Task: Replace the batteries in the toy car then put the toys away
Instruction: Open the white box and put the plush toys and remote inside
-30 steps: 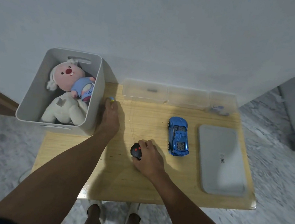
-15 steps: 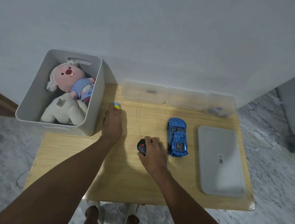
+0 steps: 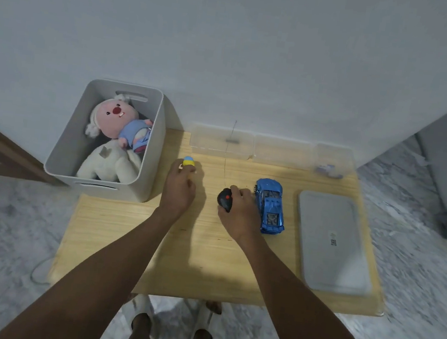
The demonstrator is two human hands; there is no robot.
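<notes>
Head view: left hand point(image 3: 178, 189) pinching yellow-blue toy point(image 3: 188, 162), right hand point(image 3: 241, 210) gripping black remote point(image 3: 225, 198); lid point(image 3: 332, 241) label unreadable.

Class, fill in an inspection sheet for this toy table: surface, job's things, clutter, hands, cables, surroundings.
Surface: wooden table, against a pale wall.
Job's things: blue toy car on the table; black remote with a thin antenna; grey bin holding two plush toys.
Clutter: clear boxes along the back edge; grey lid lying flat at the right.
Hands: right hand grips the remote; left hand holds a small yellow-and-blue object.
Cables: a thin cord on the floor at the left.
Surroundings: marbled floor.
</notes>
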